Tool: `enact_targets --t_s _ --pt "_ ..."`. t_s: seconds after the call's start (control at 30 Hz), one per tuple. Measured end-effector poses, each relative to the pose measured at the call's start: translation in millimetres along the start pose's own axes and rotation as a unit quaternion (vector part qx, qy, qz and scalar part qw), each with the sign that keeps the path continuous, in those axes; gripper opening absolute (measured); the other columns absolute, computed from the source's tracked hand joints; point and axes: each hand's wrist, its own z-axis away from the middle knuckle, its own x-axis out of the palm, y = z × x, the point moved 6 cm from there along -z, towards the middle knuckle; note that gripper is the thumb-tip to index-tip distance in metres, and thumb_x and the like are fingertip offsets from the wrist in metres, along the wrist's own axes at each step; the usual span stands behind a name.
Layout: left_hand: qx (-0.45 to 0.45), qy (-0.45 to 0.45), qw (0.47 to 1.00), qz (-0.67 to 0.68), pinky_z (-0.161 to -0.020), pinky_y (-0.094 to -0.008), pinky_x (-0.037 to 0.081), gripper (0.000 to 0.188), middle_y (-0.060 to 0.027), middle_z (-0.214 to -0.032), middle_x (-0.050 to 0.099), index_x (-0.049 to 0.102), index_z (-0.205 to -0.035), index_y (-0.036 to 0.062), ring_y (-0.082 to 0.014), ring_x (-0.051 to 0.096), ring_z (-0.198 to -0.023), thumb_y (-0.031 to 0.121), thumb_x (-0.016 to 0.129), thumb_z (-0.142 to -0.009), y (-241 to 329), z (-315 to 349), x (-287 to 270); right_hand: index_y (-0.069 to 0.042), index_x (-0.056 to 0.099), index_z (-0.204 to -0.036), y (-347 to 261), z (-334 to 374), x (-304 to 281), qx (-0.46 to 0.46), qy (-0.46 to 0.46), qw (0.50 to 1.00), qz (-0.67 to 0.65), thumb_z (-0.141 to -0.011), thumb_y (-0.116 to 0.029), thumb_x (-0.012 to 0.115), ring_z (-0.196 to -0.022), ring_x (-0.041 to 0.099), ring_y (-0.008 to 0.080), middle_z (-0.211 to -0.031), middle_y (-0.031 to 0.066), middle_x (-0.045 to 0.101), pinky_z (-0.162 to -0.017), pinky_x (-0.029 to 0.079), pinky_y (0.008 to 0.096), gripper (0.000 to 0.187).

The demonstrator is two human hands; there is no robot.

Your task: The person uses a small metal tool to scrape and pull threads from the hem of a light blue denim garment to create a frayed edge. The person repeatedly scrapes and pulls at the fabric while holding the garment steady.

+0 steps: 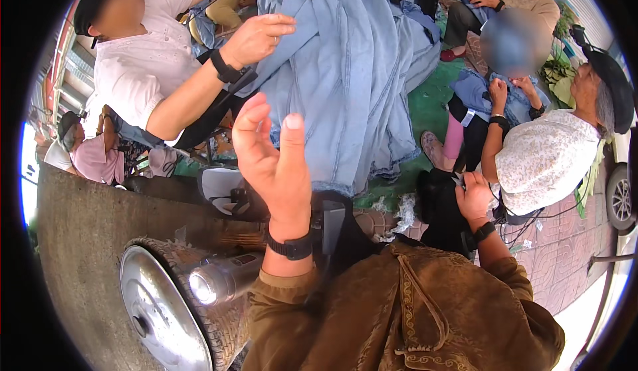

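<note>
My left hand (pixel 276 165) is raised in the middle with a black band on its wrist. Its fingers are loosely curved and the thumb stands apart, with nothing visible between them. Just beyond it hangs a large heap of light blue denim garments (pixel 345 72), their frayed hems toward me. At the right, my right hand (pixel 473 198) is low over a dark thing (pixel 442 201) by my knee. Its fingers are bent around something small with a pale, shiny tip, too small to name.
A co-worker in a pale shirt (pixel 133 72) reaches to the heap from the left. Another in a patterned top (pixel 548 161) handles denim at the right. At lower left are a round metal lid (pixel 156 304), a woven basket (pixel 176 271) and a shiny metal cylinder (pixel 222 279).
</note>
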Motion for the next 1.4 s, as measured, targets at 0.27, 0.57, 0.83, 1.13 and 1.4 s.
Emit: enact_targets --t_s 0.27,0.57,0.83,1.13,1.4 --pt "-0.305 -0.083 0.881 -0.352 -0.097 -0.0426 0.038 0.072 -0.0268 -0.125 0.047 0.043 -0.123 -0.0098 -0.0369 0.048 -0.115 0.034 0.074 -0.075 -246.7 58.8 -52.9 -0.001 0.06 -0.092 -5.0 -43.6 11.7 0.081 -0.034 0.943 -0.321 -0.08 -0.01 0.063 -0.069 0.062 0.0192 -0.08 0.0103 0.064 -0.062 0.047 0.0311 0.015" --pt "-0.271 -0.175 0.764 -0.558 -0.09 -0.0452 0.043 0.069 -0.0231 -0.116 0.053 0.047 -0.12 -0.0028 -0.0388 0.051 -0.11 0.041 0.072 -0.073 -291.6 32.0 -18.6 0.001 0.06 -0.092 -33.6 -114.6 38.6 0.18 -0.104 0.811 -0.546 -0.084 -0.009 0.062 -0.067 0.053 0.0071 -0.076 0.0005 0.059 -0.06 0.043 0.0227 0.013" --pt "-0.208 -0.259 0.815 -0.474 -0.072 -0.0395 0.047 0.033 -0.0155 -0.085 0.062 0.06 -0.089 -0.0027 -0.0276 0.059 -0.08 0.027 0.068 -0.079 -259.4 52.2 -48.8 -0.006 0.059 -0.096 -81.3 -57.4 173.0 0.392 -0.211 0.633 -0.633 -0.08 -0.02 0.067 -0.046 0.036 0.0029 -0.074 0.0011 0.059 -0.04 0.024 0.0201 0.022" --pt "-0.529 -0.038 0.811 0.246 -0.091 -0.0426 0.047 0.028 -0.0127 -0.112 0.061 0.054 -0.114 -0.0005 -0.0273 0.059 -0.102 0.009 0.055 -0.088 -188.7 42.8 4.9 -0.007 0.043 -0.128 -133.9 -54.7 106.1 0.288 -0.258 0.403 -0.83 -0.084 -0.038 0.067 -0.055 0.037 0.0054 -0.084 -0.001 0.05 -0.048 0.029 0.0211 0.059" --pt "-0.594 -0.008 0.754 0.28 -0.089 -0.0463 0.048 0.032 -0.0148 -0.111 0.06 0.051 -0.116 -0.0008 -0.0321 0.06 -0.1 0.009 0.057 -0.086 -198.4 66.1 0.7 -0.005 0.059 -0.091 -145.2 -96.8 52.8 0.284 -0.109 0.549 -0.778 -0.076 -0.01 0.071 -0.045 0.036 0.0031 -0.065 -0.0038 0.051 -0.039 0.025 0.0201 0.02"
